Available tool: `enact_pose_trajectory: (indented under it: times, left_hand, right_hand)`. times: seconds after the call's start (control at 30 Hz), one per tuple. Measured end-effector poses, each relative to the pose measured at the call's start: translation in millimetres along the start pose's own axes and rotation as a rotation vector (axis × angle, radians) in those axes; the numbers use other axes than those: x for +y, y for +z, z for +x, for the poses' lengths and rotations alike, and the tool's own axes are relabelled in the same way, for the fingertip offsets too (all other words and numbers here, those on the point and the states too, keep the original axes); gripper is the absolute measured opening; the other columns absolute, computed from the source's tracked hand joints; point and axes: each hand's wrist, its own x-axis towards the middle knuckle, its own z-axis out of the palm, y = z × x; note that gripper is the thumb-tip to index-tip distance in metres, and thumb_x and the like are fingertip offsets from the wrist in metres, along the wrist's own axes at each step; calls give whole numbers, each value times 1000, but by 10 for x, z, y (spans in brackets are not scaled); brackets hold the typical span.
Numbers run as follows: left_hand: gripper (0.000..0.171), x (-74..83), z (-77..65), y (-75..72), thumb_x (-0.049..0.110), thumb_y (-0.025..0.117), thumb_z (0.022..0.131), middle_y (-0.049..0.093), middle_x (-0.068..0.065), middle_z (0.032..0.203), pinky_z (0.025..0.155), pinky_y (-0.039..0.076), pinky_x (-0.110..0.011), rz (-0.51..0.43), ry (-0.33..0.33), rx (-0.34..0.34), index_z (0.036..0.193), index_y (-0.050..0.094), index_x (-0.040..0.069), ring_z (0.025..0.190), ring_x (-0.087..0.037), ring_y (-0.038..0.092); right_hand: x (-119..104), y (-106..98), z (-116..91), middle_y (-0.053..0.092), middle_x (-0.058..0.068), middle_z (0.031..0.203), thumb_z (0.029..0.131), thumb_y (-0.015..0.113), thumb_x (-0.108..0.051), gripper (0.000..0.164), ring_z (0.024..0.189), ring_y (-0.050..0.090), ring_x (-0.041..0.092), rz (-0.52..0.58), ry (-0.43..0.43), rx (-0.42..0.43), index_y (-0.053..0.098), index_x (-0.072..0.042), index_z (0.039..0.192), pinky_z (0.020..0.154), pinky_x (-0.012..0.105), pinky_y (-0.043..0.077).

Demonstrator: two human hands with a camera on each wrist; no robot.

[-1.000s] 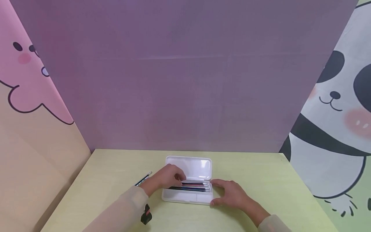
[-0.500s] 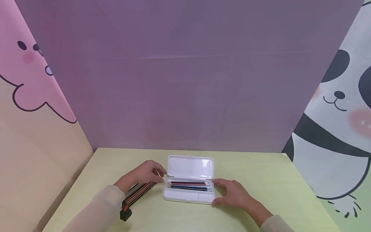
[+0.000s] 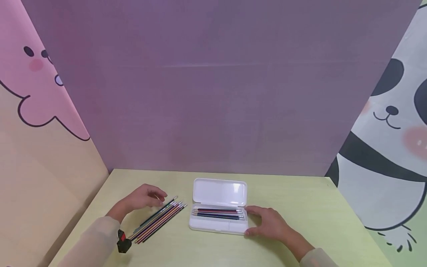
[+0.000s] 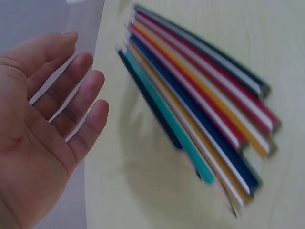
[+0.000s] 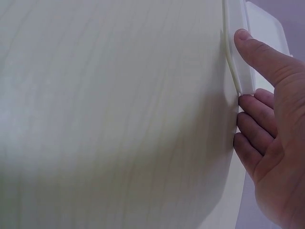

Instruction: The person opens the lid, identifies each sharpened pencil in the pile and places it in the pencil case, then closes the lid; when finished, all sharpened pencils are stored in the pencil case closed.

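Note:
My left hand (image 3: 143,196) is held above the upper left of a loose bundle of pencils (image 3: 160,220) on the table. In the left wrist view the palm and fingers (image 4: 86,129) are relaxed and hold nothing, beside the striped, coloured pencils (image 4: 190,95). A white plastic pencil case (image 3: 208,225) lies with its lid (image 3: 215,192) folded back. Inside its rear compartment are several red and dark blue pencils (image 3: 218,215). My right hand (image 3: 268,223) grips the case's right end, thumb at the front corner and index finger at the back; the right wrist view shows the thumb (image 5: 262,55) against the case's side.
The pale wooden table (image 3: 287,193) meets a purple wall panel (image 3: 213,111) at the back. A small black and red piece (image 3: 124,243) hangs at the left wrist. Cartoon-printed walls stand on the left and right.
My left hand has let go of the pencils in the case and moved left to above the loose pencils, which now show more fully. The right hand keeps its hold on the case.

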Motion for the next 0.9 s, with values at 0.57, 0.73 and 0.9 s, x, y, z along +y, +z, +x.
enact_pose_trajectory:
  times: [0.57, 0.73, 0.9]
  left_hand:
    - [34, -366, -144, 40, 7, 76, 89, 71, -18, 122, 93, 51, -39, -7, -43, -2, 121, 71, -4, 104, -23, 61]
    - [33, -356, -133, 82, -1, 75, 87, 70, -18, 122, 99, 52, -51, 14, -42, 18, 120, 71, -4, 109, -30, 63]
    - [33, -336, -127, 104, -7, 74, 85, 70, -19, 120, 95, 54, -46, 54, -31, 34, 118, 72, -4, 105, -29, 62]
  right_hand:
    - [42, 22, 0, 72, 0, 130, 64, 91, -58, 85, 121, 65, 31, -5, -25, 8, 66, -19, 136, 101, 54, 50]
    - [40, 14, -3, 73, 0, 128, 65, 92, -55, 84, 121, 66, 31, 1, -26, 8, 66, -18, 136, 101, 54, 49]
    - [29, 6, -9, 73, 1, 128, 65, 92, -54, 83, 121, 66, 31, 5, -35, 12, 66, -17, 135, 100, 54, 50]
